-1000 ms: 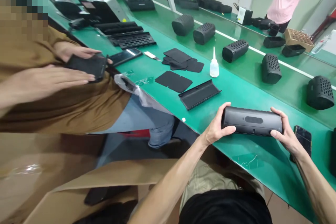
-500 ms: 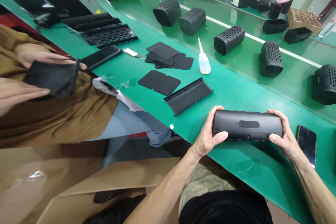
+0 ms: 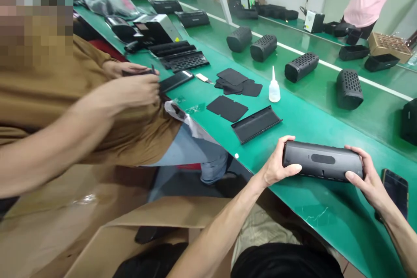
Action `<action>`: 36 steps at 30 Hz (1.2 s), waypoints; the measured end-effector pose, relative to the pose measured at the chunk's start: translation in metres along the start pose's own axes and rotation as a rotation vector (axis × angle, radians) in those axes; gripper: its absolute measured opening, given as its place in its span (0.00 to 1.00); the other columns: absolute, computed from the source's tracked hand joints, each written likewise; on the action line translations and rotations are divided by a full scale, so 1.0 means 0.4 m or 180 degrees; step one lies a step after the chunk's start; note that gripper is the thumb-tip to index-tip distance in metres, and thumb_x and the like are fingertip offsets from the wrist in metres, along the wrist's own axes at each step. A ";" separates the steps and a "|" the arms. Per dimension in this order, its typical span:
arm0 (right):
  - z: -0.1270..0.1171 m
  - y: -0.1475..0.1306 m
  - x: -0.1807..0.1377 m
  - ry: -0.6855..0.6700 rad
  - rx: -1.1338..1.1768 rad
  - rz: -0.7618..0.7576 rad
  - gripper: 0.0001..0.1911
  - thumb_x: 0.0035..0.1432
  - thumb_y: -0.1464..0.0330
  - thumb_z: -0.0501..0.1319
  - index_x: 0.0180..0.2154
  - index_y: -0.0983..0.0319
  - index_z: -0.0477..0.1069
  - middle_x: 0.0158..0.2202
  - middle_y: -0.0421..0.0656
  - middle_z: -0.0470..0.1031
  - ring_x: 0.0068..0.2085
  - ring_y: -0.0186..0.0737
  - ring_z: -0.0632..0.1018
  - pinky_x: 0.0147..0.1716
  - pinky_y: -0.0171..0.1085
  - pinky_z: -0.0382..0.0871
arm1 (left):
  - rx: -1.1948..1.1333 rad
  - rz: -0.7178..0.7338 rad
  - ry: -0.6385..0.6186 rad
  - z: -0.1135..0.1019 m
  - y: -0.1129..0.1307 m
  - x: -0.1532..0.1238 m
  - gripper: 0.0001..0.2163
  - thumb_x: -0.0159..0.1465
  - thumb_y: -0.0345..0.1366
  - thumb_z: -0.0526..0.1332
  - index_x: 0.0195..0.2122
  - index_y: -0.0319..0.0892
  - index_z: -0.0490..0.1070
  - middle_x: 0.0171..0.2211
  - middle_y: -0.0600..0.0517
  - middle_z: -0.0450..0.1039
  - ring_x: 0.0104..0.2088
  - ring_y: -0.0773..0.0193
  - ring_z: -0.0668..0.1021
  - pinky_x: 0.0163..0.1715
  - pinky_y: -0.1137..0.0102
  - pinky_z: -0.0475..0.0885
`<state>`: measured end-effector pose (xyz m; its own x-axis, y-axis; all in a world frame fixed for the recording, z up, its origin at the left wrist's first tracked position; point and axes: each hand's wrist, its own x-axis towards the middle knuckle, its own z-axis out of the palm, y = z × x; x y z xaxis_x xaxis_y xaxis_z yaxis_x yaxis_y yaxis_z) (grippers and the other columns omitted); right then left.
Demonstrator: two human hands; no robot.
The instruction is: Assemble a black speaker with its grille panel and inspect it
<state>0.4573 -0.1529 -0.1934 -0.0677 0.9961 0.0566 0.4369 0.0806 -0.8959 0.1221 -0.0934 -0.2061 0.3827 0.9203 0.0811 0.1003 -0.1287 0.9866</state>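
At the near edge of the green counter [image 3: 302, 126], a long black speaker body [image 3: 322, 160] lies lengthwise between both hands, its flat face with an oval recess turned up. The left hand [image 3: 276, 167] wraps the left end cap, thumb across the front and fingers behind; the right hand [image 3: 366, 178] cups the right end the same way. Both hands are closed on the body, which rests low over the counter; contact with the surface cannot be confirmed.

Judged step: inspection or end-fitting of the housing, with the body steadied from both ends. A next move would call for an even two-handed grip and clearance from the phone [image 3: 395, 191] lying just beside the right hand at 3 o'clock.

At 10 o'clock lies a black trough-shaped cover [image 3: 257, 124], open side up and holding nothing. Beyond it, at 11 o'clock, sit flat black pads [image 3: 228, 108] and a small glue bottle [image 3: 274, 91], upright. Perforated speaker shells [image 3: 301, 66] stand along the far lane at 12 o'clock. A cardboard box [image 3: 389, 45] at 1 o'clock holds small parts, too small to identify. A co-worker's hands [image 3: 137, 89] work at 9 o'clock.
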 end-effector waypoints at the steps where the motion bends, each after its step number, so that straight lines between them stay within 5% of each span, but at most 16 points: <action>1: -0.006 -0.001 -0.001 -0.0023 -0.0044 -0.0009 0.41 0.65 0.47 0.69 0.70 0.50 0.57 0.75 0.52 0.62 0.71 0.62 0.68 0.64 0.54 0.71 | 0.0131 -0.0011 -0.0023 -0.005 0.006 0.000 0.46 0.54 0.59 0.75 0.68 0.46 0.58 0.66 0.41 0.65 0.60 0.43 0.74 0.61 0.53 0.71; 8: 0.010 -0.071 0.019 -0.0008 -0.0936 -0.0535 0.42 0.59 0.44 0.74 0.66 0.53 0.66 0.70 0.54 0.65 0.69 0.65 0.70 0.69 0.61 0.65 | 0.0478 0.0325 -0.0048 -0.003 0.008 -0.024 0.42 0.56 0.57 0.74 0.66 0.47 0.59 0.67 0.40 0.65 0.64 0.42 0.73 0.65 0.50 0.69; 13: 0.014 -0.097 0.062 -0.0309 -0.1051 -0.0822 0.42 0.59 0.44 0.75 0.67 0.55 0.70 0.61 0.54 0.70 0.62 0.59 0.76 0.65 0.56 0.71 | 0.0806 0.0563 0.0403 -0.008 -0.008 -0.005 0.35 0.60 0.56 0.70 0.63 0.46 0.64 0.63 0.43 0.70 0.61 0.43 0.75 0.63 0.51 0.71; 19: -0.010 -0.107 0.079 -0.0585 -0.1859 -0.0917 0.62 0.44 0.56 0.85 0.75 0.58 0.60 0.72 0.62 0.60 0.70 0.71 0.66 0.68 0.65 0.63 | 0.0576 0.0377 0.0396 -0.002 -0.006 0.026 0.33 0.64 0.59 0.66 0.64 0.45 0.65 0.63 0.42 0.72 0.59 0.44 0.77 0.60 0.52 0.73; 22: -0.010 -0.122 0.068 -0.0629 -0.1791 -0.0922 0.61 0.44 0.62 0.84 0.75 0.58 0.61 0.68 0.59 0.66 0.65 0.66 0.71 0.65 0.60 0.69 | 0.0157 0.0271 0.0375 -0.014 0.000 0.045 0.40 0.63 0.66 0.65 0.67 0.44 0.64 0.66 0.38 0.71 0.64 0.40 0.75 0.66 0.49 0.68; 26: 0.018 -0.142 -0.017 -0.0384 -0.0963 -0.0491 0.55 0.48 0.56 0.81 0.73 0.56 0.64 0.63 0.53 0.71 0.62 0.61 0.76 0.65 0.58 0.70 | -0.1440 0.0122 0.0393 -0.022 0.018 0.031 0.61 0.51 0.79 0.65 0.76 0.46 0.51 0.75 0.34 0.61 0.70 0.38 0.70 0.68 0.49 0.67; 30: 0.072 -0.118 -0.116 0.0122 0.0078 0.0284 0.47 0.56 0.46 0.73 0.71 0.56 0.66 0.67 0.52 0.74 0.65 0.64 0.76 0.67 0.59 0.69 | -0.2695 -0.0049 0.0536 0.065 0.038 -0.026 0.68 0.45 0.80 0.67 0.79 0.53 0.42 0.73 0.38 0.64 0.69 0.40 0.73 0.66 0.47 0.70; 36: 0.161 -0.086 -0.177 0.0359 0.0410 0.0748 0.46 0.55 0.43 0.72 0.69 0.57 0.69 0.66 0.52 0.76 0.67 0.67 0.76 0.64 0.58 0.73 | -0.2861 0.0147 0.0735 0.221 0.057 -0.052 0.51 0.51 0.57 0.80 0.72 0.50 0.61 0.63 0.41 0.76 0.62 0.40 0.78 0.63 0.48 0.73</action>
<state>0.3893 -0.2287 -0.1950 0.1252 0.9852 -0.1171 0.3109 -0.1510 -0.9384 0.1976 -0.1479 -0.1979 0.1665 0.9846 0.0541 -0.6968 0.0787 0.7129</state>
